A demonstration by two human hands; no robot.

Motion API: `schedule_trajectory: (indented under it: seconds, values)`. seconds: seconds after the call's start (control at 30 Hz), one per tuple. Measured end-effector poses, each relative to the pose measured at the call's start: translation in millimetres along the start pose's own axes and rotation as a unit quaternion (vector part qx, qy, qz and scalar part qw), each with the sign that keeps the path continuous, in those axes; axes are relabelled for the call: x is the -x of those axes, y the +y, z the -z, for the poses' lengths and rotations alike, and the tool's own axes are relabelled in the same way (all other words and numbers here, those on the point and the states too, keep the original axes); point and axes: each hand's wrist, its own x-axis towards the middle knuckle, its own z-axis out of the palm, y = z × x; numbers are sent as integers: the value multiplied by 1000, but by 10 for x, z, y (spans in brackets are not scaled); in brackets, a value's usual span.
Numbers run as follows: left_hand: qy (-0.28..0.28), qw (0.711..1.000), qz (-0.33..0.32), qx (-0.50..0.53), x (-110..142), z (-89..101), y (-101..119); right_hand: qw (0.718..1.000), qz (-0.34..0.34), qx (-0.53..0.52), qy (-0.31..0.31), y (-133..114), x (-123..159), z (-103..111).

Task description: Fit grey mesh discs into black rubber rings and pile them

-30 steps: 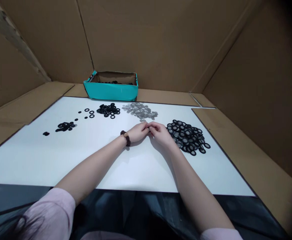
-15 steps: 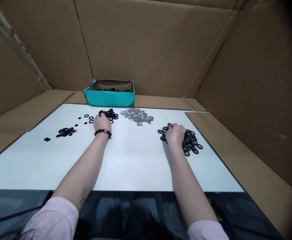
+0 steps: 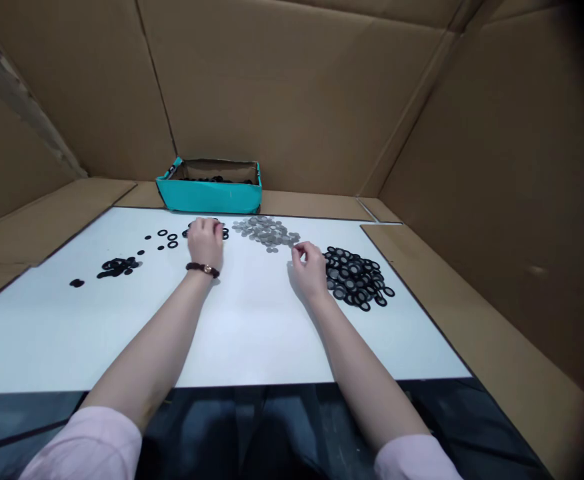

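Note:
My left hand (image 3: pixel 205 241) is over the pile of black rings (image 3: pixel 225 233), its fingers bent down and drawn together. It covers most of that pile, and its fingertips are hidden. To the right, my right hand (image 3: pixel 310 268) is closed in a pinch beside the near right edge of a heap of thin, translucent grey discs (image 3: pixel 267 231). What lies between those fingertips is too small to make out. Just right of this hand is a large pile of black rings with grey centres (image 3: pixel 355 277).
A teal box (image 3: pixel 209 197) holding black pieces stands at the back edge of the white board (image 3: pixel 252 333). Several loose black rings (image 3: pixel 172 245) and small black discs lie at left, near another black cluster (image 3: pixel 117 267). Cardboard walls (image 3: pixel 297 100) enclose the back and sides.
My hands were together in the middle, then parted: the left to the black rings, the right to the large pile. Since then the right has moved left towards the grey discs; the left stays.

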Motion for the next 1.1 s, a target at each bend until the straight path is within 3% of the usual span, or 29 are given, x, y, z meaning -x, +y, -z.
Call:
schedule_trajectory:
  seconds: [0.13, 0.23, 0.33, 0.43, 0.67, 0.93, 1.1]
  values:
    - [-162, 974, -22, 158, 309, -160, 502, 973, -89, -181, -111, 9, 11, -139]
    - [-232, 951, -24, 205, 443, -277, 691, 956, -113, -245, -119, 16, -5, -176]
    - [-189, 969, -56, 151, 359, -375, 638, 958, -134, -241, -73, 11, -26, -168]
    - [-138, 987, -76, 25, 159, -499, 495, 970, -133, -197, -55, -6, -32, -159]
    - [-215, 959, -98, -157, -63, -755, 419, 980, -122, -140, -68, -22, -21, -163]
    - [-205, 957, -129, -163, -58, -730, 423, 980, -127, -137, -75, -1, -30, -164]
    - [-125, 985, -97, -68, -45, -708, 436, 971, -147, -170, -76, 31, -49, -173]
